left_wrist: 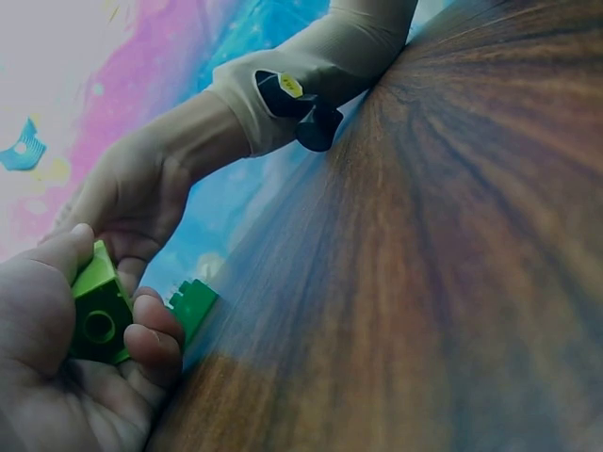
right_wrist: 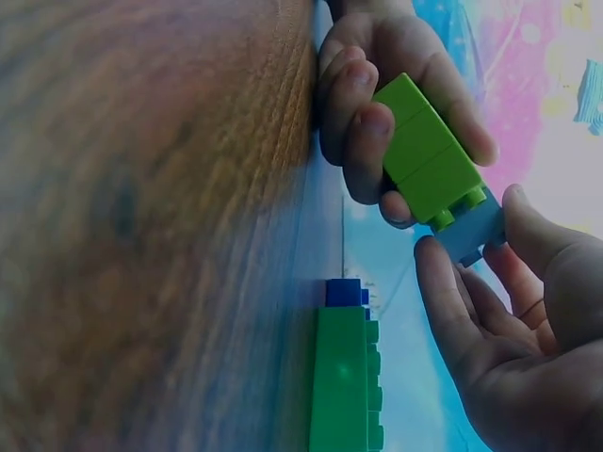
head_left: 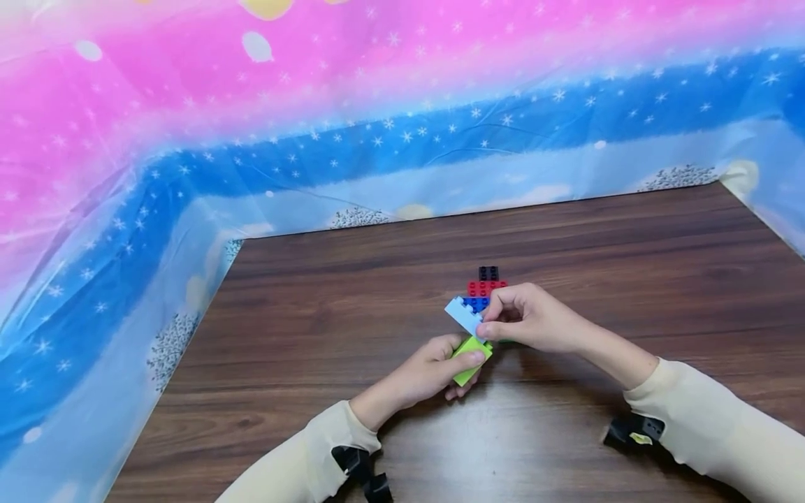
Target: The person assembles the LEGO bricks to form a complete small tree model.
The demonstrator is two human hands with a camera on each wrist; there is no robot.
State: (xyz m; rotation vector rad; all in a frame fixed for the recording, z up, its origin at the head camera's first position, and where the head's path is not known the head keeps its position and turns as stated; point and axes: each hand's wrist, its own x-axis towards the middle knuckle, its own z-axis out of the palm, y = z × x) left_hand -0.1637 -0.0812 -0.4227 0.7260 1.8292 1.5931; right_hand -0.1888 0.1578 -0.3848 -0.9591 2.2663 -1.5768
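Note:
My left hand point(head_left: 434, 367) grips a lime green toy block point(head_left: 470, 348), with the thumb on top and the fingers curled beneath. Seams across its side in the right wrist view suggest stacked bricks. With thumb and fingers, my right hand point(head_left: 537, 321) pinches a light blue brick point(head_left: 463, 315), tilted at the studded end of the lime green block point(right_wrist: 429, 155). The two meet or nearly meet; whether they are joined I cannot tell. On the table behind the hands lie a blue brick point(head_left: 476, 304), a red brick point(head_left: 483, 288) and a black brick point(head_left: 488, 273).
A green brick point(right_wrist: 341, 386) lies on the table beside the blue one, mostly hidden by the right hand in the head view. The brown wooden table point(head_left: 327, 300) ends at a patterned cloth point(head_left: 377, 168). Black devices point(head_left: 632, 429) sit at both wrists.

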